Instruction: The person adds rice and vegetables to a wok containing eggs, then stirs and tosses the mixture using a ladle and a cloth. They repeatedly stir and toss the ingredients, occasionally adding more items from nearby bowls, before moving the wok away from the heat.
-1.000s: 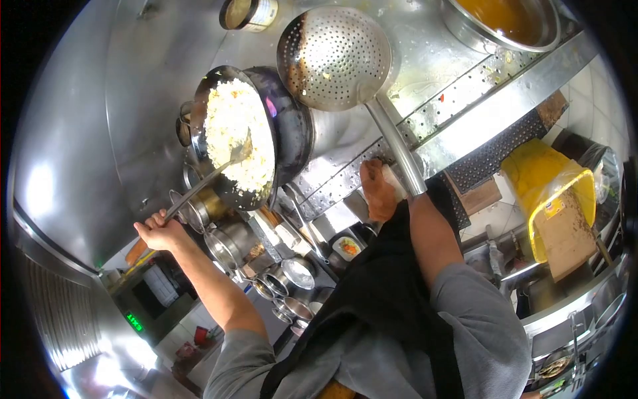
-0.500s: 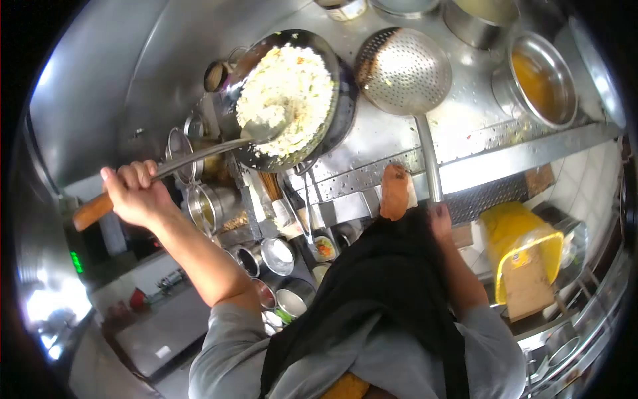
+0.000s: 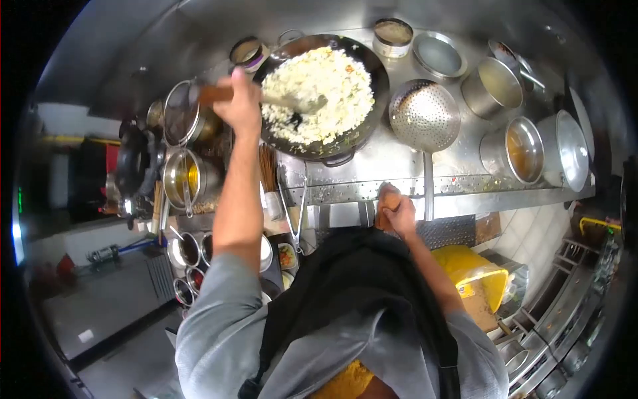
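1. Nearest is the person's own body, in grey sleeves and a black apron.
2. To the right of the apron there is a yellow bin, below the level of the surface.
3. The right hand is at the front edge of the surface, with its fingers bent around a brown cloth-like thing.
4. The left hand is raised at the left side of the wok and grasps a long utensil by its wooden handle.
5. The metal end of this utensil reaches into the rice-like food, which lies in the wok; the exact form of the end is blurred.
6. The wok stands on the surface, ahead of both hands. Its food is whitish, with some small orange pieces.
7. Just beside the wok, on the right, a perforated strainer lies with its handle toward the person.
8. More to the right stands a pot containing orange liquid.
9. Farthest, behind the strainer, stands a round tin.
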Available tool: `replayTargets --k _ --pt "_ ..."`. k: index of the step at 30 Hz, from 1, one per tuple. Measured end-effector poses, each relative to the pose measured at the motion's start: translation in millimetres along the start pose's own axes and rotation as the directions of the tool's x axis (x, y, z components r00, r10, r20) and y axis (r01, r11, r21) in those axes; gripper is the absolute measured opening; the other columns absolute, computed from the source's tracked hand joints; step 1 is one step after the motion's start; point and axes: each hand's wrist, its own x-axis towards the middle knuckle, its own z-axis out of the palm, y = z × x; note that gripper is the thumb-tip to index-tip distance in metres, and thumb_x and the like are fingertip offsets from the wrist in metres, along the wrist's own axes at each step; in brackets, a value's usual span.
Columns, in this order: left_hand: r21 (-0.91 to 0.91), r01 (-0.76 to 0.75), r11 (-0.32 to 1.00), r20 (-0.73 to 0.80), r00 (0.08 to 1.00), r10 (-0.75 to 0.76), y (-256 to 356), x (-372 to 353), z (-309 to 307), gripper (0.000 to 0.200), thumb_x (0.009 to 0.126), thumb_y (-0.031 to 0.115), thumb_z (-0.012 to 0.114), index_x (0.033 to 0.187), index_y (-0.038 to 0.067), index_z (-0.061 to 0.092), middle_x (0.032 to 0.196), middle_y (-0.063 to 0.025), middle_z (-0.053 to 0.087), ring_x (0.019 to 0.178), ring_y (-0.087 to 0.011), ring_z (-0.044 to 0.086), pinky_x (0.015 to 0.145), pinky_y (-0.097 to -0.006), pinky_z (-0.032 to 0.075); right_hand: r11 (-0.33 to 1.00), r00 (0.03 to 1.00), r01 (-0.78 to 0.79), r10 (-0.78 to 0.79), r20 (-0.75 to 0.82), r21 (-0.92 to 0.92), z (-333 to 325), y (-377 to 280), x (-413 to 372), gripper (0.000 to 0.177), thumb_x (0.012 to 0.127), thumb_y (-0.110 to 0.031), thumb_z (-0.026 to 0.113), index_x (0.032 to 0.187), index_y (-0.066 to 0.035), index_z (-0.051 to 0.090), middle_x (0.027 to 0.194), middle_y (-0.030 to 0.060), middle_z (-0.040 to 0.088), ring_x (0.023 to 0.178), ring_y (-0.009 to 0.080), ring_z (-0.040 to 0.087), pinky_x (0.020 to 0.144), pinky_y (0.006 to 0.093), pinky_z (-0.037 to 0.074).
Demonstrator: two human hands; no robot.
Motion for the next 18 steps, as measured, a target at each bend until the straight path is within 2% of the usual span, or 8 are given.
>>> replayTargets --k 4,5,6,7,8,10,14,18 --pt "0.022 -0.054 0.998 -0.046 0.997 0.055 67 70 20 0.036 0.099 0.015 0.063 0.070 0.011 0.042 0.053 0.0012 0.038 0.041 -0.0112 0.035 0.042 -0.0322 0.035 1.000 0.991 -0.009 0.009 0.130 -0.002 1 -31 24 0.050 0.081 -0.015 0.076 0.122 0.000 0.052 0.116 0.0248 0.064 0.109 0.0425 0.062 0.095 0.0494 0.052" --pt "-0.015 -0.072 0.997 -0.007 0.997 0.072 84 78 16 0.038 0.100 0.015 0.062 0.068 0.011 0.041 0.053 0.0009 0.039 0.041 -0.0115 0.036 0.042 -0.0321 0.035 0.848 0.950 -0.203 0.050 0.307 0.490 0 -35 26 0.054 0.082 -0.014 0.074 0.128 0.000 0.050 0.117 0.0225 0.064 0.111 0.0403 0.063 0.095 0.0496 0.053" --pt "-0.055 -0.088 0.995 0.030 0.995 0.090 92 82 10 0.040 0.100 0.016 0.060 0.066 0.012 0.039 0.052 0.0006 0.040 0.041 -0.0118 0.036 0.043 -0.0319 0.036 0.442 0.885 -0.416 -0.006 0.466 0.795 -2 -36 28 0.058 0.084 -0.013 0.072 0.134 -0.001 0.047 0.118 0.0202 0.065 0.112 0.0380 0.063 0.096 0.0497 0.053" --pt "-0.018 -0.102 0.995 -0.011 0.995 0.102 81 85 5 0.041 0.101 0.017 0.059 0.065 0.011 0.040 0.052 -0.0002 0.040 0.041 -0.0134 0.038 0.043 -0.0312 0.036 0.154 0.788 -0.605 -0.021 0.615 0.781 -3 -32 30 0.062 0.088 -0.020 0.068 0.142 -0.002 0.043 0.120 0.0150 0.064 0.111 0.0336 0.064 0.093 0.0505 0.056" --pt "0.254 -0.093 0.963 -0.132 0.983 0.130 50 75 6 0.038 0.102 0.016 0.057 0.067 0.008 0.045 0.053 -0.0011 0.042 0.041 -0.0153 0.040 0.044 -0.0324 0.039 0.162 0.787 -0.607 -0.016 0.617 0.778 -10 -45 28 0.062 0.088 -0.020 0.068 0.142 -0.002 0.043 0.120 0.0150 0.064 0.111 0.0336 0.064 0.093 0.0505 0.056" --pt "0.026 0.107 0.994 -0.189 0.977 -0.100 -9 67 5 0.040 0.102 0.018 0.057 0.065 0.007 0.048 0.056 -0.0032 0.050 0.042 -0.0153 0.045 0.045 -0.0342 0.042 -0.103 0.761 -0.648 -0.147 0.632 0.755 -28 -93 24 0.061 0.090 -0.031 0.066 0.142 -0.005 0.045 0.123 0.0143 0.064 0.108 0.0331 0.066 0.089 0.0511 0.058" --pt "-0.020 0.172 0.985 -0.179 0.968 -0.173 21 119 21 0.037 0.100 0.019 0.062 0.068 0.003 0.053 0.059 -0.0041 0.055 0.045 -0.0164 0.051 0.048 -0.0344 0.048 0.111 0.713 -0.664 -0.207 0.670 0.740 -42 -169 39 0.062 0.096 -0.048 0.056 0.144 -0.010 0.046 0.133 0.0150 0.061 0.112 0.0324 0.066 0.078 0.0488 0.062" --pt "-0.303 0.042 0.952 -0.040 0.998 -0.057 48 114 40 0.029 0.096 0.019 0.069 0.076 0.013 0.049 0.055 0.0027 0.048 0.042 -0.0105 0.043 0.040 -0.0289 0.034 0.226 0.723 -0.667 -0.035 0.690 0.710 -23 -199 51 0.061 0.098 -0.054 0.054 0.138 -0.008 0.051 0.125 0.0143 0.067 0.107 0.0321 0.069 0.072 0.0478 0.062"
